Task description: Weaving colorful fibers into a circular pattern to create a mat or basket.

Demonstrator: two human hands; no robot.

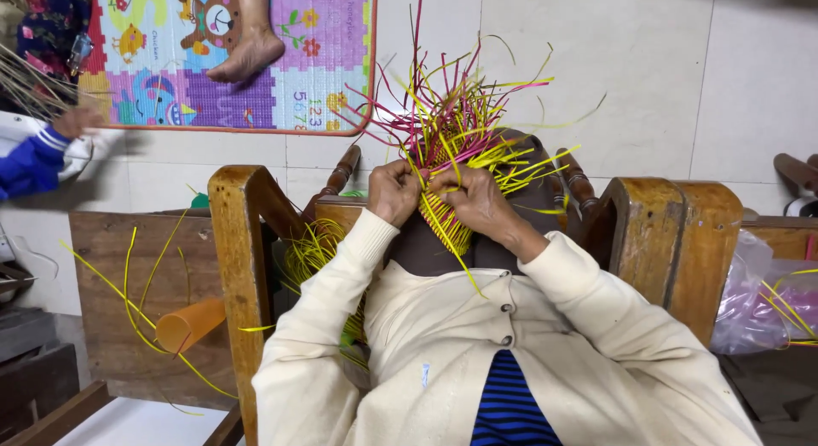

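Weaving in progress: left hand (394, 190) and right hand (474, 199) pinch yellow and pink strips (452, 126) on the lap; next strip needs firm tension.

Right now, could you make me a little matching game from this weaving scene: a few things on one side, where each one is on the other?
Things:
1. woven strips
2. orange tube
3. play mat
4. plastic bag

Places:
A. far right, beside the chair arm
B. on the floor at top, a bare foot resting on it
C. between the left hand and right hand
D. lower left, on the wooden bench

Pairs: 1-C, 2-D, 3-B, 4-A
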